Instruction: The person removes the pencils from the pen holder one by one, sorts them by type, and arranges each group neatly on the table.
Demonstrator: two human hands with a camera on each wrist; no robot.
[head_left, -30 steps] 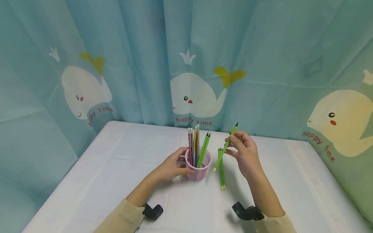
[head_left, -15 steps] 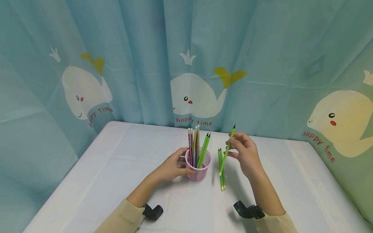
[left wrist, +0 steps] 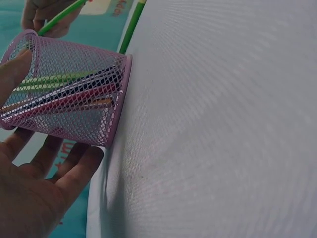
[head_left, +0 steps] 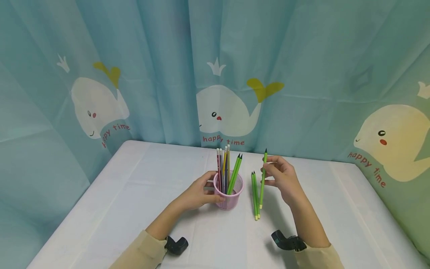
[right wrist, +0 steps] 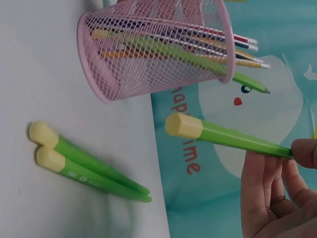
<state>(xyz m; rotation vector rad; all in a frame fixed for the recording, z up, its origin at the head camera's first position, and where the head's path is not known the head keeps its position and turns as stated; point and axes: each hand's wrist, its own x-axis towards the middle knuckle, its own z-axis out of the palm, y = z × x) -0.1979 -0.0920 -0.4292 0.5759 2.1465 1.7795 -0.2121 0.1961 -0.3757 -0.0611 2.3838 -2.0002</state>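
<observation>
My left hand (head_left: 196, 192) holds a pink mesh pencil cup (head_left: 229, 201), thumb on the near side and fingers around its left and back. Inside the cup stand several pencils: two green ones (head_left: 235, 173) with black tips up, and some with white erasers up (head_left: 219, 164). To the right, my right hand (head_left: 281, 177) pinches a green pencil (right wrist: 237, 141) between thumb and fingers, black tip up. Its pale yellow end hangs down, apart from the cup. Below and left of that hand, two more green pencils (right wrist: 94, 168) lie side by side on the table.
A white cloth covers the table (head_left: 134, 209). Behind it hangs a blue-green curtain (head_left: 161, 74) printed with whales, close to the table's back edge. Black wrist mounts (head_left: 176, 245) sit on both forearms.
The green pencil in my right hand has swung from a slant to nearly upright, its yellow end moving right and down. The left hand and cup have stayed still.
</observation>
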